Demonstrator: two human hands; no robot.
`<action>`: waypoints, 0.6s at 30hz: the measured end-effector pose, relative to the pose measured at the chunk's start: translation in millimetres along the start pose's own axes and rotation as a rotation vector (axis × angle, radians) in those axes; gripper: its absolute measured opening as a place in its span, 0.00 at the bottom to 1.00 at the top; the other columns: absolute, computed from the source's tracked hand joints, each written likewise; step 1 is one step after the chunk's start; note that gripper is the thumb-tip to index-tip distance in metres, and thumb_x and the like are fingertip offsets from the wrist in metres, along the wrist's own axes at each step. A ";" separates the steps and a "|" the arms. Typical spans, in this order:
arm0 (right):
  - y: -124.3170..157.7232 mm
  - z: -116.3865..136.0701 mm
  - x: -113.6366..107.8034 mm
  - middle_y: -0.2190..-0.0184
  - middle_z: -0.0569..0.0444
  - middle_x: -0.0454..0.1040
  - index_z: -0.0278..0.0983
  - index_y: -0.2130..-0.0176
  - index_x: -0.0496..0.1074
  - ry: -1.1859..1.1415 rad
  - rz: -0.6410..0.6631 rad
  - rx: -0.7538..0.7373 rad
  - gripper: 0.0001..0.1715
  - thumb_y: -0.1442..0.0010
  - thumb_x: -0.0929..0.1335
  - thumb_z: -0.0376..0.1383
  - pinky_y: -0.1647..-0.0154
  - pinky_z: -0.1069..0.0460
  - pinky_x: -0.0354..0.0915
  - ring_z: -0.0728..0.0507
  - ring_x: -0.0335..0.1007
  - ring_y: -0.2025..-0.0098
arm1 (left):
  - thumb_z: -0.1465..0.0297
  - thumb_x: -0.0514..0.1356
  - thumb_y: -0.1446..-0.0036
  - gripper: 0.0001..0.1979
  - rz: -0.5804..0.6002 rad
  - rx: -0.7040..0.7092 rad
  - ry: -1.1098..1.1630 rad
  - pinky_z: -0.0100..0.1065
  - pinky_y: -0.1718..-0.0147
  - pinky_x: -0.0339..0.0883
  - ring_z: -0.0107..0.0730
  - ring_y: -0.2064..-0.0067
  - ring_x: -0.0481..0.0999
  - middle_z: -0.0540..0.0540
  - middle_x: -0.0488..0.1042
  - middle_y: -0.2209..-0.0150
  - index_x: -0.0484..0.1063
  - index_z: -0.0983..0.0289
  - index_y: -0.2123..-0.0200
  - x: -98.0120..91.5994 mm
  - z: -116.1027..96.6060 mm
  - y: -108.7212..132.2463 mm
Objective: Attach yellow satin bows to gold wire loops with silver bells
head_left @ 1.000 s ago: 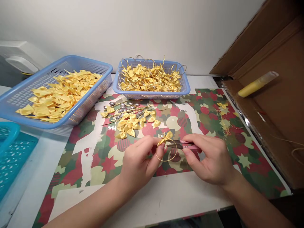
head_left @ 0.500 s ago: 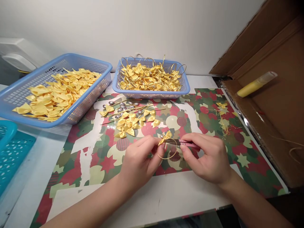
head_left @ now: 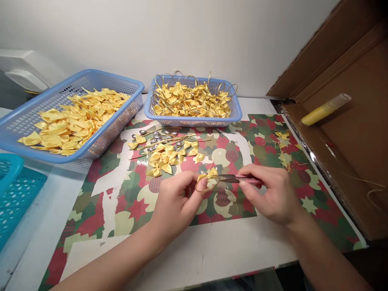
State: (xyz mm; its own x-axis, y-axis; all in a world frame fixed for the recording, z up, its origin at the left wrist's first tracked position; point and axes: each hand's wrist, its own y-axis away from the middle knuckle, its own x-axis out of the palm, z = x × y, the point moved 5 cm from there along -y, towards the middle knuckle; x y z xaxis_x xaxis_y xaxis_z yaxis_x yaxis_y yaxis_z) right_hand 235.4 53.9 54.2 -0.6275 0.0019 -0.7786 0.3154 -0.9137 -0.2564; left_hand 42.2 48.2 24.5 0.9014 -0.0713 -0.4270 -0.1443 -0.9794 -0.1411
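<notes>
My left hand (head_left: 178, 202) pinches a small yellow satin bow (head_left: 207, 175) that has a thin gold wire loop and a silver bead on it. My right hand (head_left: 274, 194) grips a pair of small pink-handled snips (head_left: 239, 179) whose dark blades point left and touch the bow. Both hands hover just above the patterned mat (head_left: 266, 153). Beyond them lies a loose pile of yellow bows (head_left: 169, 155), silver beads (head_left: 157, 136) and gold wires.
A large blue basket (head_left: 127, 87) of plain yellow bows stands back left. A smaller blue basket (head_left: 236, 106) of bows with wire loops stands at the back centre. A teal basket (head_left: 15, 190) is at the left, an open cardboard box (head_left: 357, 133) with a yellow tube (head_left: 325, 109) at the right.
The bow has been turned so its wire loop now lies flatter and smaller in view. Both hands shifted slightly up and away, and the right hand slid a little to the right.
</notes>
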 end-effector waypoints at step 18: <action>-15.4 -22.1 13.4 0.60 0.48 0.74 0.41 0.59 0.73 0.131 -0.265 -0.055 0.08 0.40 0.67 0.36 0.54 0.42 0.66 0.37 0.69 0.56 | 0.65 0.59 0.48 0.12 0.144 -0.540 0.737 0.27 0.79 0.56 0.24 0.78 0.61 0.48 0.64 0.80 0.62 0.62 0.79 13.7 19.1 0.4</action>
State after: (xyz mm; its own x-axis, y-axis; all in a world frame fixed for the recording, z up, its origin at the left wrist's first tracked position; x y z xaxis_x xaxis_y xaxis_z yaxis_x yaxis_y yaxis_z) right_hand 237.9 77.0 35.1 -0.5968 0.2930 -0.7470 0.1935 -0.8509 -0.4884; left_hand 46.7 50.4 1.6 0.9482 -0.1196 0.2944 -0.2320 -0.8937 0.3840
